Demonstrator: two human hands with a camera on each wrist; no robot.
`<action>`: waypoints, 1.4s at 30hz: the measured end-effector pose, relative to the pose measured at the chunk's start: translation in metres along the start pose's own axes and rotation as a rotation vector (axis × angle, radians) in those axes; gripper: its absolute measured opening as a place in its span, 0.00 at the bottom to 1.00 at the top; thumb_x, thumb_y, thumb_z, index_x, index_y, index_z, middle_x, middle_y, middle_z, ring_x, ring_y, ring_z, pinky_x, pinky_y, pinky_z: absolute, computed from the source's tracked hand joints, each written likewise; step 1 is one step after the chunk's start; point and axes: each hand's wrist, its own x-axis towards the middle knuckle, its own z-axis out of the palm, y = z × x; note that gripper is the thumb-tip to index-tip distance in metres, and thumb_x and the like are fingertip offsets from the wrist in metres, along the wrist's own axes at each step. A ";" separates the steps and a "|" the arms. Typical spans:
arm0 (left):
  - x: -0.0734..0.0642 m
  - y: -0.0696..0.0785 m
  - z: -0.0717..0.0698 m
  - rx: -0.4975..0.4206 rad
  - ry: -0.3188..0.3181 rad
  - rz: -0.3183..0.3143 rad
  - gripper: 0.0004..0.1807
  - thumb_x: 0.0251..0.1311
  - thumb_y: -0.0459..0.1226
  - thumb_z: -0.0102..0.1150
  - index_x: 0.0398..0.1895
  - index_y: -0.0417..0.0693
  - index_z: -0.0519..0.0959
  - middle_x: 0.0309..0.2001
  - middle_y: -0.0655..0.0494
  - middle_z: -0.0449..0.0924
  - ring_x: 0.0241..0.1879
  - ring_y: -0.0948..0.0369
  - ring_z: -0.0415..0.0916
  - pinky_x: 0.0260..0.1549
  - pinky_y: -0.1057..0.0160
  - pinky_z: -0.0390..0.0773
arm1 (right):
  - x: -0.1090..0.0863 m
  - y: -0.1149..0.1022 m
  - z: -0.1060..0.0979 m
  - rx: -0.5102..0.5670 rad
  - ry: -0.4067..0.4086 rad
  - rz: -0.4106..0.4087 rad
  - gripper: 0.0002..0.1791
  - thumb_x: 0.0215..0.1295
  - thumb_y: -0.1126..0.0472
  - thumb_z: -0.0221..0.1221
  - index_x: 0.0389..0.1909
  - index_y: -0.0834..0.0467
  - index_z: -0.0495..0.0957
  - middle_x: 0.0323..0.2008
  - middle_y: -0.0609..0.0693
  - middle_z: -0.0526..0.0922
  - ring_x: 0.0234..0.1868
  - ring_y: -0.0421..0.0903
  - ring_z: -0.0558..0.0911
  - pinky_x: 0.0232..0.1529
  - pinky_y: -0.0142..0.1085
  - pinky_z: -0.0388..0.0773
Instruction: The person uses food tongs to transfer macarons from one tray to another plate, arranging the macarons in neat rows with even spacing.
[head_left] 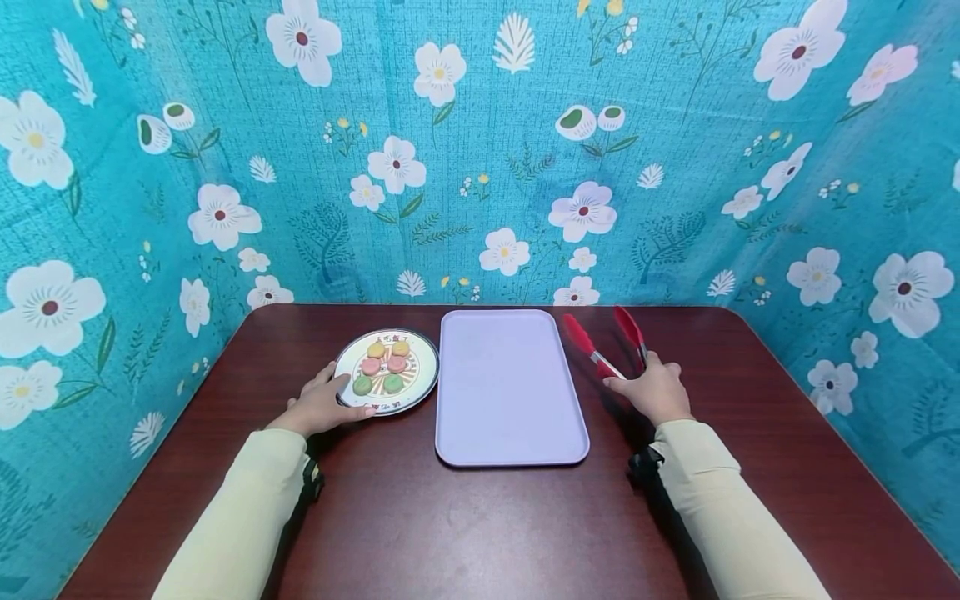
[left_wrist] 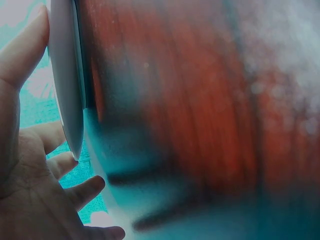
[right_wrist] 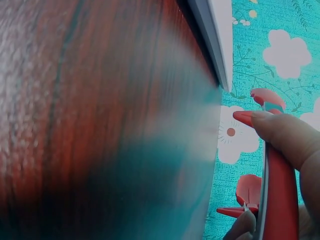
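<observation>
On the left of the table a round white plate (head_left: pixel 417 385) with a dark rim bears several macarons (head_left: pixel 396 364), in yellow, pink and green pairs. My left hand (head_left: pixel 321 404) holds the plate by its left rim, thumb along the near edge; in the left wrist view the plate (left_wrist: pixel 66 75) shows edge-on, beside the spread fingers. On the right, my right hand (head_left: pixel 658 390) grips red-tipped tongs (head_left: pixel 588 340) whose two arms stand wide apart. The right wrist view shows the thumb and fingers around the red handle of the tongs (right_wrist: pixel 280 185).
A pale lilac tray (head_left: pixel 510 392) lies flat in the middle, between plate and tongs, its left edge close by the plate. All stand on a dark reddish wooden table (head_left: pixel 480 533). A blue flowered curtain (head_left: pixel 480 167) rises behind the table and along both sides.
</observation>
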 end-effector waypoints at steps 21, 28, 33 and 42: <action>0.000 -0.001 0.002 -0.001 0.001 0.000 0.58 0.49 0.61 0.65 0.73 0.36 0.53 0.74 0.34 0.38 0.68 0.34 0.42 0.59 0.24 0.44 | 0.007 0.015 0.000 0.027 0.003 0.068 0.54 0.52 0.39 0.67 0.66 0.73 0.55 0.49 0.75 0.64 0.47 0.69 0.71 0.44 0.61 0.74; 0.000 -0.001 0.001 -0.011 0.000 0.001 0.58 0.49 0.62 0.65 0.74 0.36 0.52 0.74 0.34 0.37 0.69 0.34 0.41 0.59 0.24 0.42 | 0.008 0.018 0.000 0.035 0.008 0.086 0.53 0.53 0.41 0.67 0.65 0.74 0.55 0.49 0.75 0.63 0.46 0.69 0.70 0.43 0.61 0.74; 0.001 -0.001 0.000 -0.011 -0.003 0.000 0.59 0.49 0.62 0.65 0.74 0.36 0.52 0.74 0.34 0.37 0.69 0.34 0.40 0.60 0.24 0.41 | 0.008 0.018 0.000 0.035 0.002 0.102 0.52 0.53 0.41 0.66 0.64 0.74 0.56 0.48 0.75 0.63 0.45 0.68 0.70 0.42 0.60 0.75; 0.001 -0.002 0.000 0.009 -0.002 0.004 0.59 0.48 0.64 0.64 0.74 0.36 0.52 0.74 0.33 0.38 0.68 0.33 0.42 0.59 0.24 0.45 | 0.010 0.024 0.002 0.039 -0.023 0.143 0.54 0.54 0.42 0.66 0.66 0.75 0.53 0.50 0.76 0.62 0.45 0.68 0.70 0.42 0.58 0.76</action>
